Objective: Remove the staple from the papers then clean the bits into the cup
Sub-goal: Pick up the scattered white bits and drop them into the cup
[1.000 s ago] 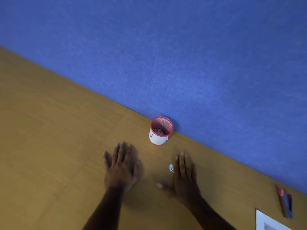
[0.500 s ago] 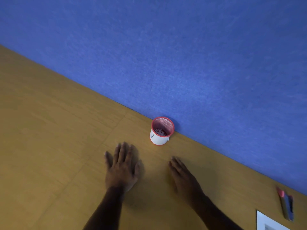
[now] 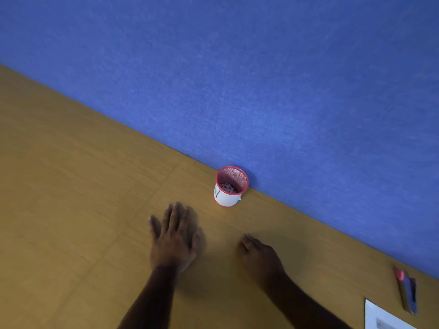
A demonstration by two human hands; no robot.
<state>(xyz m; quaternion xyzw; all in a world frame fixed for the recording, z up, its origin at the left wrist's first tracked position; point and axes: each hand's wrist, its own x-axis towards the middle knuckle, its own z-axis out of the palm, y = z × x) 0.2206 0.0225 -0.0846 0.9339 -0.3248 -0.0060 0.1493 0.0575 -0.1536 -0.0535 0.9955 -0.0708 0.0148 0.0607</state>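
A small red mesh cup [image 3: 226, 198] with a white paper band stands on the wooden table [image 3: 71, 210] against the blue partition, with small pale bits inside it. My left hand [image 3: 173, 238] lies flat, palm down and fingers spread, just left of and nearer than the cup. To its right, my right hand [image 3: 261, 255] rests on the table with its fingers curled and bunched together. The white paper bit is hidden under those fingers. A corner of white paper [image 3: 382, 317] shows at the bottom right.
A blue felt partition [image 3: 261, 79] runs along the table's far edge. A pink-and-blue tool [image 3: 407, 293] lies near the papers at the far right.
My right hand slid left over the small white paper bit, then curled its fingers and drew back a little; the bit is no longer visible. My left hand stayed flat in place.
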